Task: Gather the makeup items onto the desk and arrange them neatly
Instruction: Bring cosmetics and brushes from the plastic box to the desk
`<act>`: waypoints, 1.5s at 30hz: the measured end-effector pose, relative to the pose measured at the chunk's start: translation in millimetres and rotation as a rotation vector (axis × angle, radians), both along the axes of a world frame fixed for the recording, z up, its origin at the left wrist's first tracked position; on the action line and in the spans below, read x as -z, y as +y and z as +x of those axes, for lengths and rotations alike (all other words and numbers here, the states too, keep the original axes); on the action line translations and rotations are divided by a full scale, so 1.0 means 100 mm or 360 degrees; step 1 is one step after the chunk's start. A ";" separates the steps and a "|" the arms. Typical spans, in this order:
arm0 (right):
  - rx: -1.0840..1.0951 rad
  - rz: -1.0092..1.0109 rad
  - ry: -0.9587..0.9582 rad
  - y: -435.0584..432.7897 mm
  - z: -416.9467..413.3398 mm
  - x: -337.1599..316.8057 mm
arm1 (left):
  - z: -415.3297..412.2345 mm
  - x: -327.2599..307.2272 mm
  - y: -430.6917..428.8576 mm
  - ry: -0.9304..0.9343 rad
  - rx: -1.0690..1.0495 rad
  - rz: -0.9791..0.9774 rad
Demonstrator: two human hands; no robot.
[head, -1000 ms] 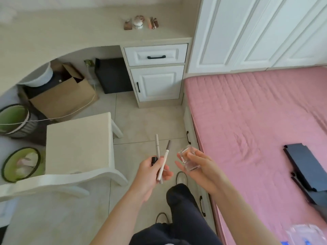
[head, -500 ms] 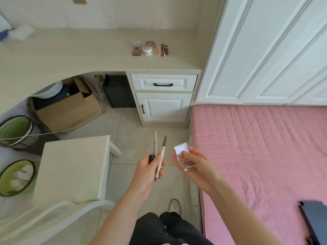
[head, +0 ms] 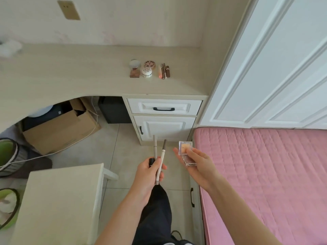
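My left hand (head: 150,171) grips two slim makeup pencils (head: 159,156), tips pointing up, together with a small black item (head: 151,160). My right hand (head: 196,162) holds a clear square eyeshadow case (head: 185,149) between thumb and fingers. Both hands hover over the tiled floor in front of the desk (head: 88,76). On the desk's right end stands a small group of makeup: a round compact mirror (head: 134,64), a brown square compact (head: 134,73), a white round jar (head: 146,72), a patterned round compact (head: 149,64) and several lipstick-like tubes (head: 164,71).
A pale stool (head: 58,200) stands at the lower left. White drawers (head: 163,108) sit under the desk's right end, a cardboard box (head: 58,129) and bins under its arch. A pink bed (head: 265,174) fills the right, with white wardrobe doors (head: 274,68) behind.
The view has tilted up and moved toward the desk, which now looks larger and nearer. Both hands keep their hold on the same items; the dark object on the bed has left the view.
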State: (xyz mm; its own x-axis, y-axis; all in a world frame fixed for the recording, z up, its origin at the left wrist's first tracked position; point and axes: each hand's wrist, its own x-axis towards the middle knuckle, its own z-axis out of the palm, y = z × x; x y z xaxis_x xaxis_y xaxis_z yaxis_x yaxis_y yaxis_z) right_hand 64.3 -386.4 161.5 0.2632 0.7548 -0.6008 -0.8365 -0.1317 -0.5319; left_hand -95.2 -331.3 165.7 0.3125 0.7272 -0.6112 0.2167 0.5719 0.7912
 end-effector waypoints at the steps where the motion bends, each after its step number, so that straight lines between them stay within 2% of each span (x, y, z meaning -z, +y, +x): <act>1: 0.0011 -0.0015 -0.0033 0.13 0.04 -0.01 | 0.05 -0.01 0.13 -0.0006 0.0012 0.0004; 5: 0.0143 -0.0035 -0.0030 0.70 0.23 -0.07 | 0.27 -0.04 0.77 0.0026 0.0099 0.0060; 11: 0.0412 0.0077 0.0186 1.50 0.53 -0.20 | 0.66 -0.06 1.70 0.0017 0.0244 0.0178; 19: 0.0492 0.0054 0.0153 2.21 1.05 -0.18 | 1.25 0.04 2.48 0.0006 0.0302 0.0121; 26: 0.0401 -0.0094 0.0020 2.84 1.78 0.02 | 1.93 0.13 3.11 -0.0079 0.0273 -0.0082; 29: 0.0379 -0.0120 0.0077 3.12 2.06 0.12 | 2.24 0.18 3.36 -0.0067 0.0259 -0.0112; 32: 0.0317 -0.0206 0.0079 3.36 2.31 0.24 | 2.52 0.25 3.57 0.0018 0.0258 -0.0085; 38: 0.0298 -0.0478 -0.0162 3.74 2.67 0.45 | 3.03 0.54 3.84 0.0300 0.0384 0.0138; 45: 0.0222 -0.0617 -0.0278 4.02 2.88 0.63 | 3.37 0.75 4.11 0.0602 0.0452 0.0264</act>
State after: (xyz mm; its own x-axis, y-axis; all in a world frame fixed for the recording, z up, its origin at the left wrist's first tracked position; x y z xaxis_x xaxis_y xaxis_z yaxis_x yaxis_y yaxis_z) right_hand 352.8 15.8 98.4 0.4695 0.4325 -0.7698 -0.7623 -0.2414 -0.6005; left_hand 242.2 80.1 90.4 0.2911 0.7424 -0.6033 0.6351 0.3217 0.7023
